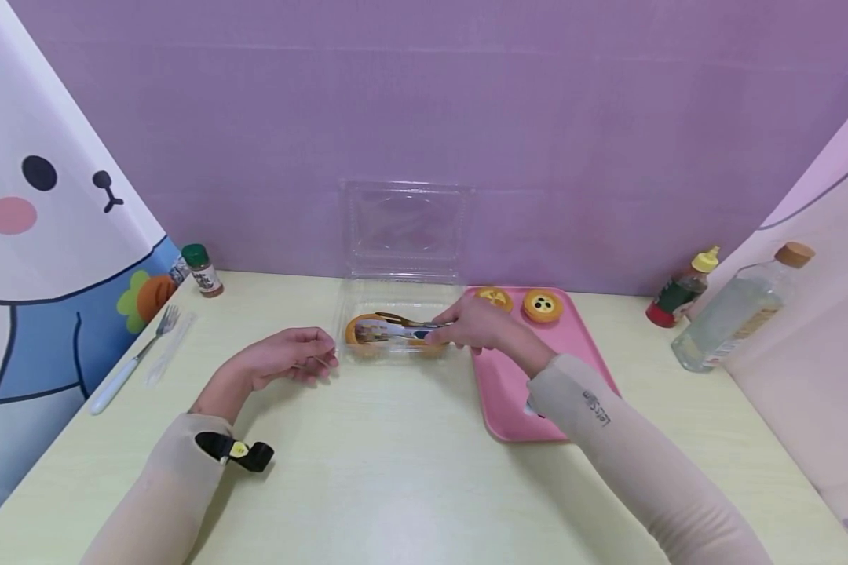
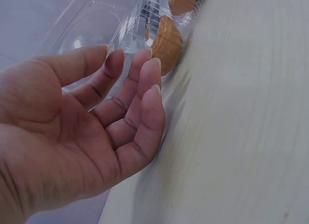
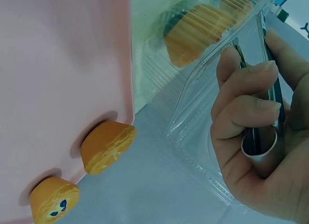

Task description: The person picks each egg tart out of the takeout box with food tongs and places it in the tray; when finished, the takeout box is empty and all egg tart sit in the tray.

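Observation:
A clear plastic container (image 1: 403,297) stands with its lid (image 1: 406,227) raised against the wall. Two small tarts lie in it, a left tart (image 1: 351,334) and a right one (image 3: 198,35) seen through the plastic side. My right hand (image 1: 477,322) grips metal tongs (image 1: 396,329), whose flat ends rest at the left tart inside the container. At the container's left edge, thumb and index fingertip of my left hand (image 2: 96,118) pinch the plastic rim, while its other fingers curl loosely beside the wall.
The pink tray (image 1: 495,400) on the right bears a tart (image 1: 495,298) and another with dark dots (image 1: 542,306); my right sleeve covers part of it. A sauce bottle (image 1: 681,290) and a corked bottle (image 1: 735,314) stand far right. Left lie a fork (image 1: 137,357) and a spice jar (image 1: 203,271).

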`<state>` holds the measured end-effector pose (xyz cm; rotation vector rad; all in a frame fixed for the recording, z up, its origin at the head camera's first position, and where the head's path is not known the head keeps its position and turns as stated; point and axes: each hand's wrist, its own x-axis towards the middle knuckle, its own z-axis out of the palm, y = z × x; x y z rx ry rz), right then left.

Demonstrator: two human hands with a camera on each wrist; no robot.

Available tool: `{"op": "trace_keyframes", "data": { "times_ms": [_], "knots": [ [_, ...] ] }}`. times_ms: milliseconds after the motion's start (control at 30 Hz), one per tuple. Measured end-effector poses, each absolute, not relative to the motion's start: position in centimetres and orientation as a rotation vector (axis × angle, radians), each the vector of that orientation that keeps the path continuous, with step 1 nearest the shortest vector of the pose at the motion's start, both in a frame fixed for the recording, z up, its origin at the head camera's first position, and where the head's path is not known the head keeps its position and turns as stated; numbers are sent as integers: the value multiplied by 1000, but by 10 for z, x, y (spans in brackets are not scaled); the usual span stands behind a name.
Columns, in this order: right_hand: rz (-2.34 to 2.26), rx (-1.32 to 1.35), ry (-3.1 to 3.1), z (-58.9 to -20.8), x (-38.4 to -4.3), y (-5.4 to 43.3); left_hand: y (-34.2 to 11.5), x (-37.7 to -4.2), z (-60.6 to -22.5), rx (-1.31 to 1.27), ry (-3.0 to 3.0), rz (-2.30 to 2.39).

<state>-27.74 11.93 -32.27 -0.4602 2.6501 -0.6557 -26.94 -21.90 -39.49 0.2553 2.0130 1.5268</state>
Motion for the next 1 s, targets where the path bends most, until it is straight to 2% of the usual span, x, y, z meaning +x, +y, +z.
{"op": "trace_keyframes", "data": {
  "times_ms": [1000],
  "knots": [
    [-732, -447, 2689, -331, -271, 125, -220, -271, -397, 263, 2029, 1508]
  ]
}}
